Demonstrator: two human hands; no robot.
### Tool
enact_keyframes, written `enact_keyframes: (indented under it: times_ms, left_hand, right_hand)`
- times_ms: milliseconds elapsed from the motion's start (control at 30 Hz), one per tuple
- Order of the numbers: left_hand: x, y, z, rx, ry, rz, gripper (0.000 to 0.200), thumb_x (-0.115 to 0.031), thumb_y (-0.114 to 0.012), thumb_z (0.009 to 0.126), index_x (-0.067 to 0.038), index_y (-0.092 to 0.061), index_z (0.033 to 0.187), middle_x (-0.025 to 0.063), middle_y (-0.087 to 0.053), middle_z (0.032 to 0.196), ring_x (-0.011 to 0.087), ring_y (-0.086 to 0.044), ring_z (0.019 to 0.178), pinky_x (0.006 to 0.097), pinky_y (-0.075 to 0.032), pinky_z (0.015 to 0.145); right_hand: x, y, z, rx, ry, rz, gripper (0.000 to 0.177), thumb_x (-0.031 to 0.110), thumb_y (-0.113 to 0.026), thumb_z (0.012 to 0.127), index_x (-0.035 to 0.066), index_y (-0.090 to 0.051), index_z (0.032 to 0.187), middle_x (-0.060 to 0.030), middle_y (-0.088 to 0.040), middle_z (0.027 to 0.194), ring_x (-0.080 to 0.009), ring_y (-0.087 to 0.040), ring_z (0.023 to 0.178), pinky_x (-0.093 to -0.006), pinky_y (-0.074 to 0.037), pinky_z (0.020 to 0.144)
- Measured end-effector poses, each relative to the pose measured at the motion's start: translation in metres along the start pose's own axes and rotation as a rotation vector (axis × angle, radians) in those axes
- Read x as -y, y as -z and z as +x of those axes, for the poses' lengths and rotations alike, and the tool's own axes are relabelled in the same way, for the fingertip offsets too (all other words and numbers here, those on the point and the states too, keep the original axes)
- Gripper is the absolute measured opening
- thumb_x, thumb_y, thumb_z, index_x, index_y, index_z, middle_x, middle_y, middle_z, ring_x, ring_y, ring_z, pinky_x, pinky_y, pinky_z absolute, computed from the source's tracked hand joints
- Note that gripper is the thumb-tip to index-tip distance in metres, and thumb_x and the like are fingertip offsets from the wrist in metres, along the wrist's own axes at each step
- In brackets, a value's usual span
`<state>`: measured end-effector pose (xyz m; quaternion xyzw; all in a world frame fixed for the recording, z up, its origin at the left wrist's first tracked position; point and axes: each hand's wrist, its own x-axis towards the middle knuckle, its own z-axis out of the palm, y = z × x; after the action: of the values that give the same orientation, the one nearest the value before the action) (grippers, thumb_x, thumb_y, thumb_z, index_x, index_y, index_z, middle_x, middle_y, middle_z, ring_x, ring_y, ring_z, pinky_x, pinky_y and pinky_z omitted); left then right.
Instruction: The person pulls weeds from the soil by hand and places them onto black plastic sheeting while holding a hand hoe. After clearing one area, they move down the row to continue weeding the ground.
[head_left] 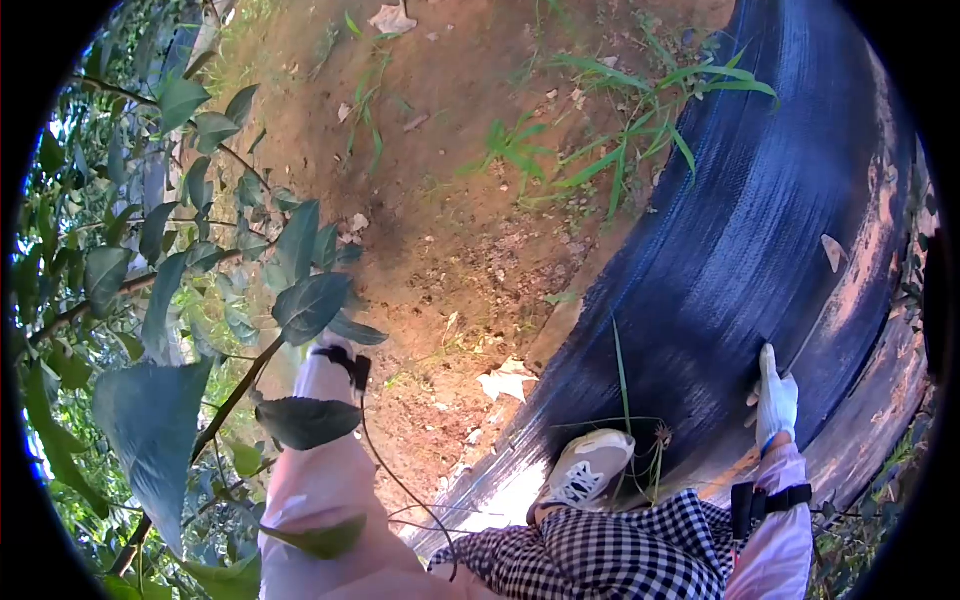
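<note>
My left hand (329, 343), in a white glove, is reached forward among the leaves of a branch (238, 405). Leaves cover most of this hand, and its fingers are hidden. A black strap (345, 362) circles that wrist. On the right, my right hand (776, 402), also gloved in white, hangs over a strip of black plastic sheeting (700, 310). Its index finger points forward, apart from the other fingers, with nothing seen in its grasp. A second black strap (785, 499) sits on the right forearm, over a light pink sleeve.
A beige shoe (590, 465) stands on the sheeting below black-and-white checked clothing (620, 540). Bare brown soil (450, 230) runs ahead, with grass tufts (640, 125) along the sheeting's edge and a dry leaf (508, 380). Dense leafy branches (120, 270) fill the left side.
</note>
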<state>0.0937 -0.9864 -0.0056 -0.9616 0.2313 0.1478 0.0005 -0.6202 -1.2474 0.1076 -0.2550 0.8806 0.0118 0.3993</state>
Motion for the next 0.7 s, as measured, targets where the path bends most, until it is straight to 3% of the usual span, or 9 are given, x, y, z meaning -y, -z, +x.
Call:
enact_keyframes:
  times_ms: [300,500,533,600,667,700]
  left_hand:
    - [0.043,-0.013,-0.010,0.059,0.064,-0.089,0.028,-0.018,-0.057,0.088,-0.006,-0.060,0.113,0.0089,-0.067,0.105,0.0205,-0.063,0.092,0.0305,-0.049,0.080]
    - [0.005,-0.019,-0.029,0.272,0.027,-0.443,0.027,-0.016,-0.059,0.087,-0.006,-0.060,0.112,0.0083,-0.067,0.103,0.0193,-0.064,0.091,0.0292,-0.049,0.079]
    - [-0.006,-0.022,-0.044,0.323,-0.008,-0.468,0.027,-0.015,-0.059,0.087,-0.006,-0.060,0.112,0.0082,-0.067,0.103,0.0192,-0.064,0.090,0.0289,-0.049,0.079]
    - [-0.044,-0.017,-0.086,0.269,-0.308,-0.271,0.040,-0.012,-0.072,0.075,-0.005,-0.060,0.112,0.0088,-0.067,0.101,0.0203,-0.063,0.091,0.0315,-0.050,0.081]
    - [-0.080,-0.008,-0.116,0.160,-0.507,-0.304,0.050,-0.013,-0.078,0.070,-0.004,-0.058,0.115,0.0063,-0.065,0.097,0.0214,-0.061,0.091,0.0328,-0.049,0.081]
    - [-0.097,-0.004,-0.122,0.225,-0.376,-0.209,0.057,-0.020,-0.080,0.068,-0.005,-0.058,0.118,0.0116,-0.065,0.105,0.0267,-0.061,0.098,0.0362,-0.048,0.085]
  right_hand:
    - [-0.004,-0.006,0.014,0.086,-0.013,0.053,0.053,0.047,-0.070,0.082,-0.002,-0.055,0.094,-0.0015,-0.050,0.060,-0.0135,-0.053,0.047,-0.0323,-0.046,0.031]
    - [-0.010,-0.010,0.020,0.094,0.010,0.118,0.050,0.047,-0.070,0.083,0.000,-0.054,0.089,-0.0015,-0.050,0.060,-0.0139,-0.052,0.045,-0.0327,-0.043,0.029]
    - [-0.011,-0.010,0.020,0.088,0.022,0.119,0.049,0.047,-0.070,0.082,0.001,-0.054,0.088,-0.0014,-0.050,0.060,-0.0139,-0.051,0.045,-0.0326,-0.042,0.029]
    - [-0.013,-0.012,0.020,0.071,0.035,0.122,0.048,0.047,-0.070,0.083,0.002,-0.054,0.087,-0.0013,-0.050,0.059,-0.0138,-0.051,0.044,-0.0321,-0.041,0.029]
    - [-0.013,-0.015,0.017,0.047,0.039,0.129,0.047,0.046,-0.070,0.083,0.002,-0.053,0.087,-0.0014,-0.050,0.059,-0.0136,-0.051,0.044,-0.0314,-0.039,0.029]
    - [-0.012,-0.014,0.016,0.055,0.042,0.124,0.047,0.046,-0.070,0.083,0.002,-0.054,0.086,-0.0014,-0.050,0.059,-0.0133,-0.050,0.044,-0.0310,-0.039,0.029]
